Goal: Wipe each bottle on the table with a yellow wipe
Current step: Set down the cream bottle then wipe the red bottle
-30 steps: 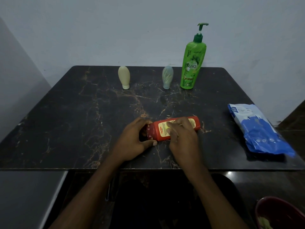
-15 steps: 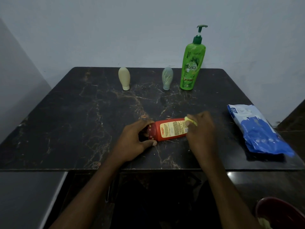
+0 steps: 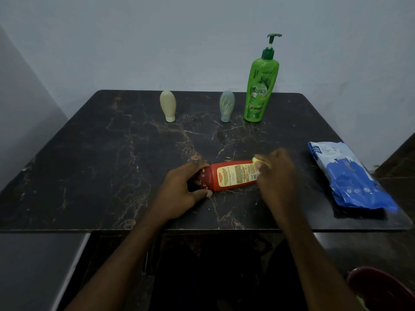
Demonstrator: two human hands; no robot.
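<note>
Wiping of the red bottle (image 3: 233, 177), judged under way. The bottle lay on its side near the middle of the tabletop's (image 3: 112, 164) front edge; the left hand (image 3: 182, 189) curled fingers and thumb round its cap end, the right hand (image 3: 278, 176) pinched the yellow wipe (image 3: 258, 161) against its base end. The next stroke likely called for turning the bottle.

Both bare forearms (image 3: 125, 254) stretched forward, left hand (image 3: 186, 187) curled round the cap end of a red plastic bottle (image 3: 233, 177), thumb on the near side, right hand (image 3: 278, 176) knuckles up at the bottle's other end, fingertips pinching a small yellow wipe (image 3: 258, 160).
</note>
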